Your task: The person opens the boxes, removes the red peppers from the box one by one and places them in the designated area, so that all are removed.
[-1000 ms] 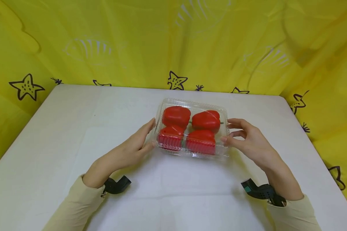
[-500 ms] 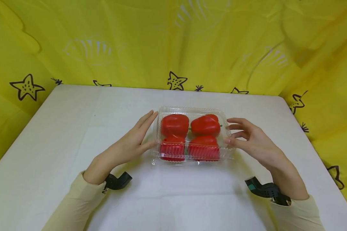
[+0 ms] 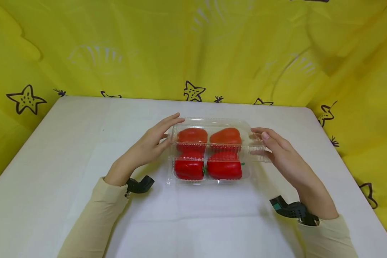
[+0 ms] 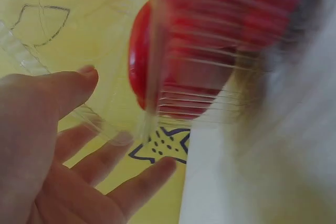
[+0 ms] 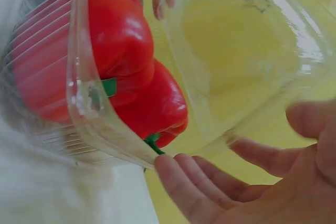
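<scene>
A clear plastic clamshell box [image 3: 196, 181] sits mid-table, holding several red bell peppers [image 3: 225, 170] with green stems. Its clear lid [image 5: 226, 40] is raised at the near side and hinged at the far one. At the lid's left end is my left hand [image 3: 146, 145], fingers extended along the outside and thumb by the plastic rim [image 4: 29, 56]. My right hand [image 3: 285, 159] is at the right end. In the right wrist view its fingertips touch the plastic edge, the thumb standing apart. Both hands have loosely bent or straight fingers.
A white-covered table [image 3: 200, 233] extends around the box. Yellow patterned cloth [image 3: 142, 50] hangs behind it and at both sides. Each wrist wears a black camera mount, one on the left [image 3: 140, 184] and one on the right [image 3: 288, 208].
The lid was down over the peppers; its near edge has since swung up and away, uncovering the front peppers. Earlier the box shifted slightly toward me. Both hands rose with the lid.
</scene>
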The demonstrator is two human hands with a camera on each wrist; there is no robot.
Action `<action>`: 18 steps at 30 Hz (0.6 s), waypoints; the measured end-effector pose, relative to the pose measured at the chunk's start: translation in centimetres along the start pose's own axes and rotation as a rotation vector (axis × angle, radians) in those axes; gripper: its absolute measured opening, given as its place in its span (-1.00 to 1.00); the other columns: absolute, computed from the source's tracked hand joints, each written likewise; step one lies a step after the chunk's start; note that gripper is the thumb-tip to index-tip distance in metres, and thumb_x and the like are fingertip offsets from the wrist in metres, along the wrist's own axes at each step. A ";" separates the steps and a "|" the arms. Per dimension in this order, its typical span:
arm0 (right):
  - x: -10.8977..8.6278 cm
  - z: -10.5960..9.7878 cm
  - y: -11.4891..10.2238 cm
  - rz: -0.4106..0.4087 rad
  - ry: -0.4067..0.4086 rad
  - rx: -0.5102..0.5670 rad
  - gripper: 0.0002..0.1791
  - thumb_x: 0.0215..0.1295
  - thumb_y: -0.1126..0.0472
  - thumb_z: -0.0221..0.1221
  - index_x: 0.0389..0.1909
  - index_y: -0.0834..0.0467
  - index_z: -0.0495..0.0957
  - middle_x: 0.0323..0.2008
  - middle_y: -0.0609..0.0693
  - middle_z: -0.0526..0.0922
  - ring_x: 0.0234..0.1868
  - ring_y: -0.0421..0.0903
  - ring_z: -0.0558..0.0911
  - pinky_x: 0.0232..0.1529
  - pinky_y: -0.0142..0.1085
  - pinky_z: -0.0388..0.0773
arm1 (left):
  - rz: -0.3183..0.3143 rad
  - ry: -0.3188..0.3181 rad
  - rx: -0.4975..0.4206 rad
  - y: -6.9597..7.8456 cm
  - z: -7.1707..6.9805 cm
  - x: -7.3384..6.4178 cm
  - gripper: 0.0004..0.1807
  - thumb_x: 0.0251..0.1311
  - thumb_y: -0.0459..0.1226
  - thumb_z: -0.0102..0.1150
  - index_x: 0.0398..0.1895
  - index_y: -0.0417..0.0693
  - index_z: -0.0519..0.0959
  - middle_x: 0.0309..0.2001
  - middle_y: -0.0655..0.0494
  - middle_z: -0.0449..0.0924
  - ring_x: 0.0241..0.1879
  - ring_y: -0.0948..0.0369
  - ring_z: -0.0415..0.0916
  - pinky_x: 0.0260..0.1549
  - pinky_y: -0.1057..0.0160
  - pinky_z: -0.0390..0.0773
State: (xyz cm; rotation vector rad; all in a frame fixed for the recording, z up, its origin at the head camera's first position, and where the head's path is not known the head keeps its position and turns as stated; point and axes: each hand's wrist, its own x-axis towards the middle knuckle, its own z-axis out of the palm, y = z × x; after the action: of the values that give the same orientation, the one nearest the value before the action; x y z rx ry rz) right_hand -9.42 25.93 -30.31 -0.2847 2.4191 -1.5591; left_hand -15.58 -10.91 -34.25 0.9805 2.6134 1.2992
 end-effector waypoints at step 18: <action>1.1 1.3 0.8 0.091 0.025 -0.157 -0.37 0.46 0.13 0.11 0.46 0.20 0.19 0.39 0.19 0.36 0.39 0.18 0.40 0.09 -0.52 0.56 | -0.096 0.178 -0.219 -0.4 0.0 0.8 -0.46 0.40 -0.33 0.10 0.43 0.03 0.32 0.34 0.02 0.43 0.29 -0.01 0.48 0.22 0.00 0.53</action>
State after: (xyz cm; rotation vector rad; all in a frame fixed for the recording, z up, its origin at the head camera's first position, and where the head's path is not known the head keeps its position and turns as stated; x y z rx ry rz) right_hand -10.08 24.86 -31.70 -0.1822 2.5409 -1.3453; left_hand -16.38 -10.64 -34.33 0.7284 2.5303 1.6740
